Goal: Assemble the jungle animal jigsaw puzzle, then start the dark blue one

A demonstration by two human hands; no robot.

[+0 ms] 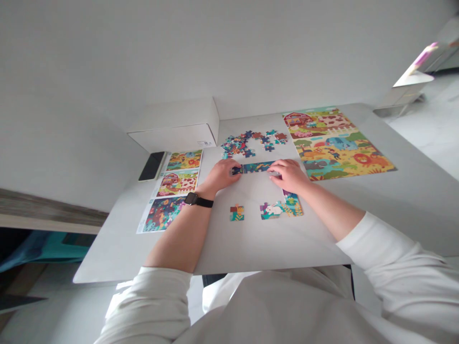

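Note:
A dark blue strip of joined puzzle pieces [256, 167] lies across the middle of the table between my hands. At its left end, my left hand [224, 174] has its fingers closed on a dark puzzle piece. My right hand [287, 174] rests at the strip's right end, thumb and fingers somewhat apart, the fingertips touching the strip. Nearer me, a joined section with a white rabbit [274, 210] runs right and up towards my right wrist. A small section with orange and teal [237, 213] lies apart to its left. Beyond the strip is a pile of loose pieces [236, 145].
Finished-looking farm and safari pictures [340, 148] lie at the right. A printed reference sheet [177, 184] is on the left, partly under my left forearm, beside a black phone [152, 166]. A white box [175, 129] stands at the back left against the wall.

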